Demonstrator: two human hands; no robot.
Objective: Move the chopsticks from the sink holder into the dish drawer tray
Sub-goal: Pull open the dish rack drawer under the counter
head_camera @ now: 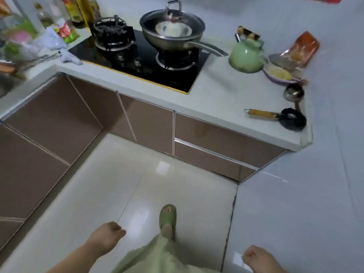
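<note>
My left hand (107, 234) hangs low over the floor, fingers curled into a loose fist with nothing in it. My right hand (256, 257) sits at the bottom right, also curled shut and holding nothing. Two closed brown drawers (212, 152) lie under the counter at the right of the cabinet run. A strip of the sink (6, 85) shows at the far left edge. No chopsticks or holder can be made out; the left side is blurred.
A black gas hob (141, 62) carries a lidded wok (173, 34). A green kettle (246, 56), a bowl of food (279, 75), a ladle (293, 93) and a small pan (289, 119) sit on the white counter. Bottles (74, 14) crowd the back left. My green slipper (167, 219) is on the tiled floor.
</note>
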